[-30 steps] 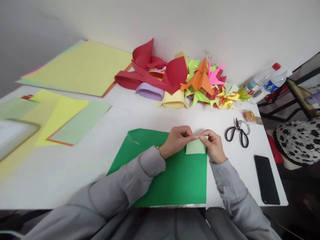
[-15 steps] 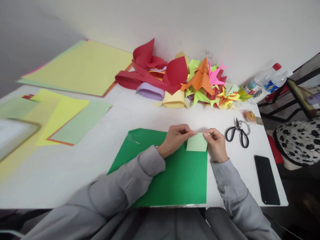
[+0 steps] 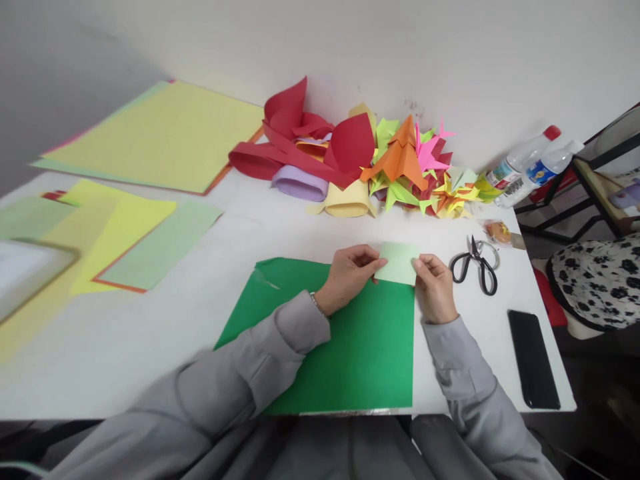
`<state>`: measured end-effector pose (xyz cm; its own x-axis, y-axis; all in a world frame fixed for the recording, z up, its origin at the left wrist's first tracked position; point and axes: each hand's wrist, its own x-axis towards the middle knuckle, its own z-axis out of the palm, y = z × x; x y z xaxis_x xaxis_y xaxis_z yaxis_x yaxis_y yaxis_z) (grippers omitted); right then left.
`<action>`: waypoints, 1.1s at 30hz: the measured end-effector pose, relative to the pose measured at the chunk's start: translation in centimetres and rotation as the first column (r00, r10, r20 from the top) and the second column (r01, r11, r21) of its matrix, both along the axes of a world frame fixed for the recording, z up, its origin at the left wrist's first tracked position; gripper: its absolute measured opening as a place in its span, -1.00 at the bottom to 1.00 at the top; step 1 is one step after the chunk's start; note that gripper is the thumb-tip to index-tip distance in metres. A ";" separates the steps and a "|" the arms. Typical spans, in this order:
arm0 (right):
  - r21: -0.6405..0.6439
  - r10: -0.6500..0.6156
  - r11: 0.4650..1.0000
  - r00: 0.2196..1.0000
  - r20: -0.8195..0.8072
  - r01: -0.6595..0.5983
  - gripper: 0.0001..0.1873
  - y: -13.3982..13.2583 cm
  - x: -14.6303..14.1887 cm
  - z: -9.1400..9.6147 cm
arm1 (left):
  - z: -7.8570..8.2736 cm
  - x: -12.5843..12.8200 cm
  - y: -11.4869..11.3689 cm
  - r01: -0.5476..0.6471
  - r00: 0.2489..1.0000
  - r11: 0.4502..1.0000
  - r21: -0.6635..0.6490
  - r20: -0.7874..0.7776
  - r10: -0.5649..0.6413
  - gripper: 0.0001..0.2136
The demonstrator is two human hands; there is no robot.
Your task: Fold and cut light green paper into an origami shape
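Observation:
A small pale green square of paper (image 3: 397, 264) is held up between my two hands. My left hand (image 3: 350, 275) pinches its left edge, thumb in front. On the opposite edge my right hand (image 3: 434, 283) grips it between thumb and fingers. Below both hands lies a large green sheet (image 3: 350, 353) flat on the white table, with a tear or shiny mark near its far left corner. Black-handled scissors (image 3: 477, 268) rest just right of my right hand, blades pointing away.
Folded paper shapes (image 3: 400, 160) and curled red paper (image 3: 300, 143) are heaped along the wall. Large yellow sheets (image 3: 160, 137) and smaller paper pieces (image 3: 170, 247) lie left. A black phone (image 3: 534, 360), plastic bottles (image 3: 530, 163) and a small packet (image 3: 500, 233) are at right.
The pale green paper has moved up and away from me, and my grip has shifted from its top edge to its sides. Everything else stays in place.

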<state>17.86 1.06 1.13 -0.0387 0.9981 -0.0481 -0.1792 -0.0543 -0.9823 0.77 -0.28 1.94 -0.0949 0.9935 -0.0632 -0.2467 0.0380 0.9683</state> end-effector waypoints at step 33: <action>0.056 -0.075 0.996 0.996 0.037 0.073 -0.72 0.0 0.1 0.7 | 0.4 -0.5 -0.2 0.366 0.918 0.930 -0.039 0.181 -0.353 -0.50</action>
